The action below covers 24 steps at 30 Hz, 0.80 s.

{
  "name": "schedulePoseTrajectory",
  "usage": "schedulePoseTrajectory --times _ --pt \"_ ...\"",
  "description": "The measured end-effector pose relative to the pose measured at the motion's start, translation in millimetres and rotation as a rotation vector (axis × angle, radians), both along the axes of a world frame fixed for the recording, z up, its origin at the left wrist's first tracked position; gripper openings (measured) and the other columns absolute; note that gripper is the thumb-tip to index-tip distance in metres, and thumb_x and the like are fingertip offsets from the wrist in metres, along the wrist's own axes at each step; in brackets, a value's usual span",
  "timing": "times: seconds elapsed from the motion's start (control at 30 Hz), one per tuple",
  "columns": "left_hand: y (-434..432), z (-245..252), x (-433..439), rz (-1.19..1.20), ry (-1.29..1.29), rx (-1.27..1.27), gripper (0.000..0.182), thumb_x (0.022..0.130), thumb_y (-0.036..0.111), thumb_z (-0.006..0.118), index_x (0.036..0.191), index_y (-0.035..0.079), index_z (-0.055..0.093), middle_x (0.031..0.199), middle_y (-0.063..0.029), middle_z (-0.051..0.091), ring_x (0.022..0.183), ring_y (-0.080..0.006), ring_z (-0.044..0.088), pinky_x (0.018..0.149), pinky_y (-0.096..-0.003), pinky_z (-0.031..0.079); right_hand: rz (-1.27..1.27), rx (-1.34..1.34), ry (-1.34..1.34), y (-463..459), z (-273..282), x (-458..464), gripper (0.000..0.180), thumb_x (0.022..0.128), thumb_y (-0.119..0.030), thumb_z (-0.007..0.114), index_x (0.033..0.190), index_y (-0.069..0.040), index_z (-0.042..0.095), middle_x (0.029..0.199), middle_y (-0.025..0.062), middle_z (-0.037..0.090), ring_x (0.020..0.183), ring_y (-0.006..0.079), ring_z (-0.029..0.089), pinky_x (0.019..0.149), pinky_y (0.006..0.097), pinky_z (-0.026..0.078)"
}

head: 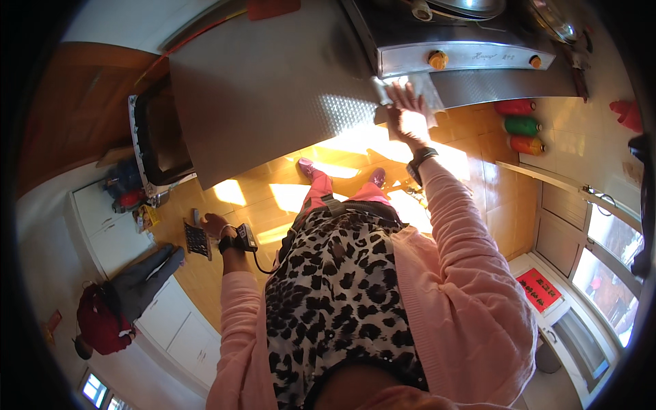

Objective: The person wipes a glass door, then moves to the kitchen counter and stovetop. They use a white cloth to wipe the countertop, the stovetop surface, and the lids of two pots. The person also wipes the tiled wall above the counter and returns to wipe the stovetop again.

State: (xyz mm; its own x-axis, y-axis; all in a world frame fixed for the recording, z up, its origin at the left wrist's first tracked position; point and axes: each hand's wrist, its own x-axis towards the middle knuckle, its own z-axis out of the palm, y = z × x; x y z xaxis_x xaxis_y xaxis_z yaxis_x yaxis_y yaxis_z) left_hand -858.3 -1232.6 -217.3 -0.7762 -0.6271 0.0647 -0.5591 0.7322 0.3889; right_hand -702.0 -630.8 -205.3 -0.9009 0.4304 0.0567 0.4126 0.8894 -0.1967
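Note:
My right hand (408, 117) lies on a pale, thin cloth (429, 92), its fingers spread across it. The cloth rests at the front edge of the metal-topped counter (266, 92), just below the front panel of a gas stove (466, 57). Part of the cloth is hidden under my palm, and bright sunlight washes out its detail. Down at my other side hangs my left hand (214, 225), with nothing visible in it and its fingers loosely apart. A small low stool (198, 239) stands on the floor beyond that hand.
Two yellow knobs (438, 60) jut from the stove, and a metal pan (469, 7) sits on top. Several coloured bottles (523, 126) stand by the right wall. A dark-edged basin (159, 138) adjoins the counter's left end. Another person (110, 312) is near the white cabinets (177, 328).

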Motion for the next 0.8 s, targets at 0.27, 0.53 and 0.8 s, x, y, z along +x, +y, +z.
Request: schedulePoseTrajectory --times 0.27,0.53,0.8 --pt "-24 -56 130 0.06 -0.126 -0.065 0.041 0.092 0.028 0.045 0.108 -0.006 0.059 0.101 -0.0246 0.065 0.087 -0.0379 0.063 0.077 -0.044 0.049 -0.208 0.065 0.039 41 -10 14 0.053 0.095 -0.032 0.041 0.147 -0.023 0.035 0.157 0.0062 0.024 0.145 0.0355 0.014 0.11 0.0654 0.013" --pt "48 -47 178 0.048 -0.123 -0.001 0.038 0.092 0.026 0.045 0.1 -0.008 0.059 0.094 -0.0253 0.065 0.083 -0.0388 0.062 0.075 -0.045 0.048 0.486 -0.376 0.116 -81 16 -23 0.046 0.095 -0.028 0.044 0.139 -0.02 0.044 0.152 0.0046 0.033 0.145 0.0285 0.02 0.116 0.0571 0.013" --pt "120 -22 117 -0.129 -0.032 0.077 0.036 0.091 0.023 0.045 0.093 -0.01 0.059 0.088 -0.026 0.064 0.078 -0.0397 0.06 0.072 -0.0461 0.047 0.265 -0.145 0.108 7 4 1 0.048 0.095 -0.036 0.041 0.141 -0.026 0.044 0.154 -0.0004 0.031 0.145 0.026 0.019 0.115 0.0544 0.013"
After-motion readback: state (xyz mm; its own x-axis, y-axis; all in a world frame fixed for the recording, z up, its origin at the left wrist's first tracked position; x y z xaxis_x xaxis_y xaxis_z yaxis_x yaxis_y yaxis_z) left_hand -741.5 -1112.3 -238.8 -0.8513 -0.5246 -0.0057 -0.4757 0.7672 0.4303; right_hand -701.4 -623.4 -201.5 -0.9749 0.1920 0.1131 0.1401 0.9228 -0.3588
